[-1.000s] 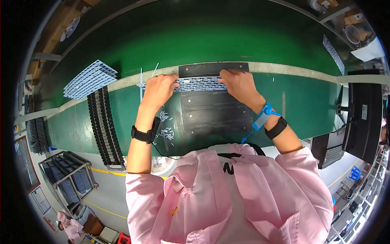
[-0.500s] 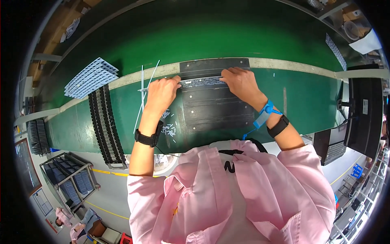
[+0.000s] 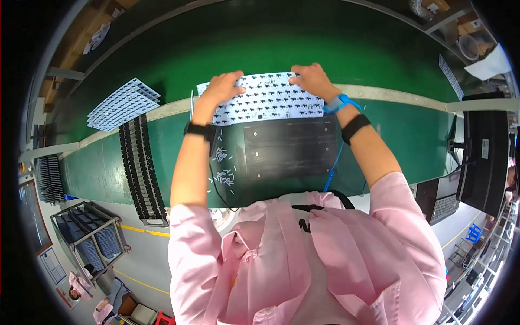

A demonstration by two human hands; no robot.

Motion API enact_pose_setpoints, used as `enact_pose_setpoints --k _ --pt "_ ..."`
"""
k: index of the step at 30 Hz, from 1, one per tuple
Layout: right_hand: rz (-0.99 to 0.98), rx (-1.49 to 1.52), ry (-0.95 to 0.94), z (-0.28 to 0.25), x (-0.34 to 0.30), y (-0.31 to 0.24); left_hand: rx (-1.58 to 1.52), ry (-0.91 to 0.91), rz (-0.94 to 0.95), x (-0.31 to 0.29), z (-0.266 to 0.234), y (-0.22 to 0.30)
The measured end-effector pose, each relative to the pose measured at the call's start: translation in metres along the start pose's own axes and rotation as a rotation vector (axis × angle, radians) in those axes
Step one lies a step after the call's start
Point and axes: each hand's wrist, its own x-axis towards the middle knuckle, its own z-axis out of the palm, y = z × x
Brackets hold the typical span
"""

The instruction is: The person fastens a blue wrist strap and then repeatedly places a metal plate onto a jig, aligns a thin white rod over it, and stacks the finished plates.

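Observation:
A white panel with rows of small black parts, looking like a circuit board panel, lies face up or slightly tilted over the far part of a black plate. My left hand grips the panel's far left portion, with its thumb on the face. At the far right portion, my right hand holds it the same way. Fingertips behind the far edge are hidden. Several small white pieces lie loose on the green bench, left of the plate. Part of a thin white strip shows beside my left wrist.
A stack of similar white panels sits at the left, beside a long black slotted rack. A monitor stands at the right. From my right wrist strap a blue coiled cord runs down. A pale rail crosses the bench.
The panel, seen nearly edge-on before, now shows its broad face toward me. Both hands have moved farther away with it, and it covers the thin strips at the left.

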Motion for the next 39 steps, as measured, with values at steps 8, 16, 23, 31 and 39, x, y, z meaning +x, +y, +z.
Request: enact_pose_setpoints --k 8,16,23,31,39 --pt "0.331 0.330 -0.212 -0.028 0.026 0.045 0.125 0.210 0.030 0.025 -0.053 0.046" --pt "1.133 0.508 0.331 -0.001 -0.030 0.182 0.470 0.973 -0.265 -0.071 -0.101 -0.044" --pt "1.047 0.091 0.392 0.010 -0.027 0.171 0.394 0.667 -0.668 -0.151 -0.102 -0.160" --pt "0.869 0.290 0.248 -0.079 -0.059 0.080 0.710 0.187 -0.672 -0.177 -0.177 -0.234" --pt "0.349 0.142 0.360 -0.143 -0.048 -0.059 0.637 -0.004 -0.367 -0.102 -0.186 -0.038"
